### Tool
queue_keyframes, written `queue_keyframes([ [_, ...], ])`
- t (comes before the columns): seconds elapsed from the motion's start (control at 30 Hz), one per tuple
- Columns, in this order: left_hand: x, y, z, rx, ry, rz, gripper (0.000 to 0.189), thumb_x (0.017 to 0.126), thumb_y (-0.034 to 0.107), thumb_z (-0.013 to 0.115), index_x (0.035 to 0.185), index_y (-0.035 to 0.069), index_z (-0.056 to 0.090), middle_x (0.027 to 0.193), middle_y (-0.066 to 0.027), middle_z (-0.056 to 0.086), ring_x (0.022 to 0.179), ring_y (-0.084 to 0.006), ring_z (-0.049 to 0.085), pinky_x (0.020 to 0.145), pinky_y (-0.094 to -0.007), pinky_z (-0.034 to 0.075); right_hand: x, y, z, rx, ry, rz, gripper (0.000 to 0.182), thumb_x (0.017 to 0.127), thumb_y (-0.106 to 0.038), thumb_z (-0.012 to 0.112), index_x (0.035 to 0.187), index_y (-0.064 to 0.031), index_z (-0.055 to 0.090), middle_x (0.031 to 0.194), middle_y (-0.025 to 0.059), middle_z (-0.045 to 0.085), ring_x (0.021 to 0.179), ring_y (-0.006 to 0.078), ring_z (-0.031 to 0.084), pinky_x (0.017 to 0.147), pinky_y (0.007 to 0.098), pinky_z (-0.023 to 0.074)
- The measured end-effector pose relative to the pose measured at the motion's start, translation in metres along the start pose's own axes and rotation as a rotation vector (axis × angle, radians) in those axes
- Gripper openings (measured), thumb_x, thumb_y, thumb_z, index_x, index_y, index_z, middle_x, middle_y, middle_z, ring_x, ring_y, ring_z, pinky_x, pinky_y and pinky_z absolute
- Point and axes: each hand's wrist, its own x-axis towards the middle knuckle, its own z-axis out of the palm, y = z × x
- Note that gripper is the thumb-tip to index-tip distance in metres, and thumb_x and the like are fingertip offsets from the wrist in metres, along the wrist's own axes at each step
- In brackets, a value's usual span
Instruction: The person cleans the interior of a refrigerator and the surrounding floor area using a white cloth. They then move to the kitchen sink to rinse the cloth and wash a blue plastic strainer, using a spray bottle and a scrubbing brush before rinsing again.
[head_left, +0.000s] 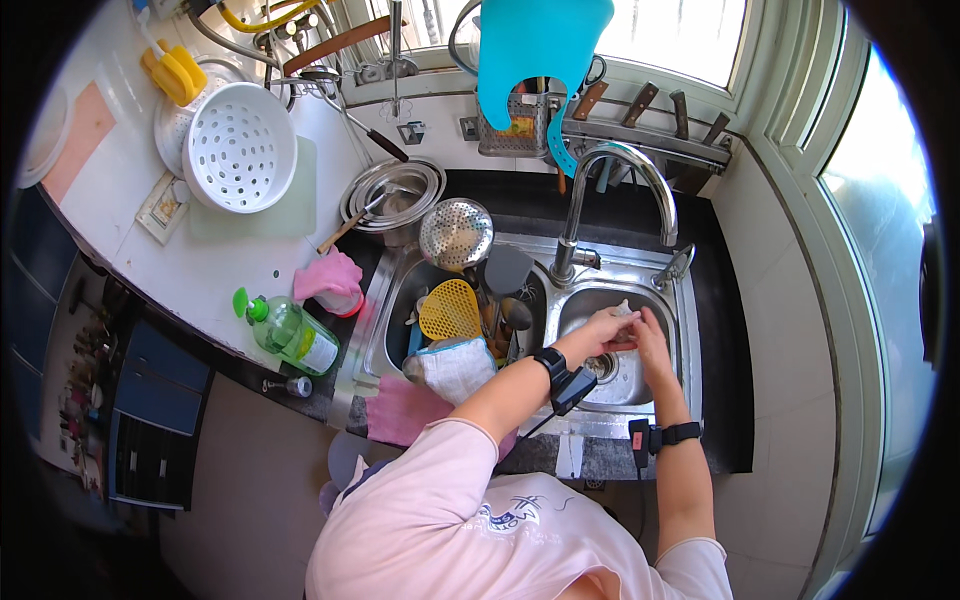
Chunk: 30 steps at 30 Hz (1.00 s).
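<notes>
Both my hands are over the right basin of a stainless steel double sink (551, 341). My left hand (602, 330) has its fingers around a small, pale, wet-looking item (624, 309) that I cannot identify. Beside it, my right hand (651, 346) touches the same item with its fingertips, the fingers mostly stretched out. The drain (600, 366) shows below my hands. A chrome faucet (666, 210) arches over the back of this basin; whether water runs is not plain. In the left basin lie a yellow slotted turner (450, 309), a grey spatula (508, 268) and several other utensils.
A steel strainer (456, 232) and nested steel bowls (394, 196) stand behind the left basin. A white cloth (454, 367) and a pink cloth (405, 411) lie at the front edge. Left are a green pump bottle (296, 337) and a white colander (240, 148). Knives (640, 103) hang behind.
</notes>
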Motion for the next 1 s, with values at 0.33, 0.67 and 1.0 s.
queue_keyframes([
  [0.33,0.02,0.006,0.013,1.085,0.338,0.201,0.044,0.085,0.042,0.05,0.093,0.001,0.065,0.086,-0.0189,0.065,0.081,-0.0335,0.063,0.068,-0.0402,0.05,-0.019,0.004,-0.025,-0.492,0.176,-0.217,0.031,0.086,-0.006,0.047,0.115,-0.0008,0.053,0.102,0.0161,0.063,0.098,0.0252,0.061,0.084,0.0319,0.0458],
  [0.67,0.027,-0.007,-0.006,1.3,0.127,0.178,0.033,0.085,0.03,0.051,0.077,0.001,0.066,0.077,-0.0202,0.064,0.071,-0.0317,0.064,0.06,-0.0395,0.048,-0.036,-0.008,-0.013,-1.065,0.16,-0.61,0.057,0.075,0.001,0.053,0.129,-0.0093,0.041,0.122,0.014,0.052,0.105,0.0295,0.054,0.087,0.0405,0.043],
  [1.0,0.002,0.04,0.026,0.83,-0.611,-0.507,0.032,0.079,0.005,0.059,0.054,0.014,0.041,0.05,0.0075,0.033,0.04,-0.0037,0.03,0.037,-0.0186,0.021,-0.021,-0.026,-0.017,-1.538,0.146,-0.871,0.017,0.072,-0.019,0.056,0.082,-0.0104,0.047,0.078,0.0067,0.052,0.076,0.0224,0.054,0.068,0.0353,0.04],
])
